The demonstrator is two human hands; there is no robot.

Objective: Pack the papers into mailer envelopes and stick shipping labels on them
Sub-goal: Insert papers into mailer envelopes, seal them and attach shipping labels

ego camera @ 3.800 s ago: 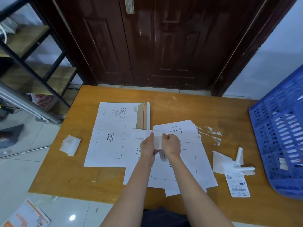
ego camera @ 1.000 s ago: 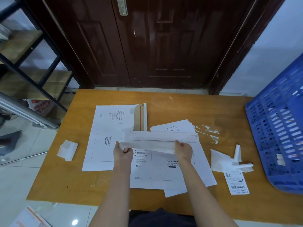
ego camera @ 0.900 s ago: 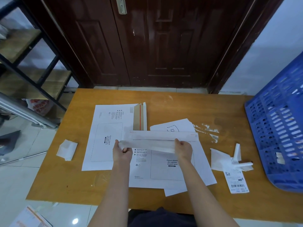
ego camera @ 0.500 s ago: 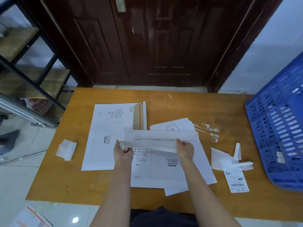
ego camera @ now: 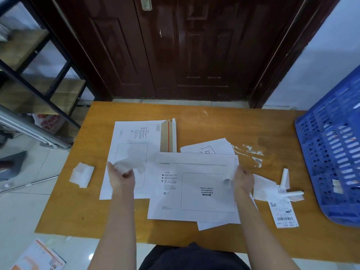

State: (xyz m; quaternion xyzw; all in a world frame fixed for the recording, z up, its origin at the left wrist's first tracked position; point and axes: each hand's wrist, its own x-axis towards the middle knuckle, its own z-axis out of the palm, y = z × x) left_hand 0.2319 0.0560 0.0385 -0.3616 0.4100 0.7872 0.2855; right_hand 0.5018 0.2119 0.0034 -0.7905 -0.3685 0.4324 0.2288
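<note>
Near edge of worktop [ego camera: 194,117]: mailer [ego camera: 194,184] lies flat between the two hands, printed side up, waybill box toward the right, flap folded down along its far edge.
Left hand [ego camera: 121,177]: over the second mailer, fingers curled round a crumpled, blurred strip [ego camera: 129,161] of thin translucent paper; the grip is closed on it.
Right hand [ego camera: 243,180]: at the mailer's right edge, fingers curled; something pale and blurred shows at the fingertips, so I cannot tell whether this grip holds anything.
Second mailer [ego camera: 134,139]: left of the first and partly under it, flat, flap open at its far right corner with brown inside and a red strip showing.
Papers [ego camera: 212,148]: white sheets lie under the first mailer; one with a pen sketch sticks out past the far edge, another corner pokes out at the near edge.
Label [ego camera: 283,214]: barcode label flat on the worktop, right of the mailer, near the crate.
Scraps [ego camera: 262,187]: white backing pieces and rolled strips just beyond the label, right of the right hand.
Wad [ego camera: 81,174]: folded white paper on the left part of the worktop, apart from the mailers.
Crate [ego camera: 335,152]: blue slotted plastic, at the right end of the worktop.
Door [ego camera: 175,45]: dark wood, behind the worktop.
Shelf [ego camera: 29,65]: black frame with wooden boards, far left.
</note>
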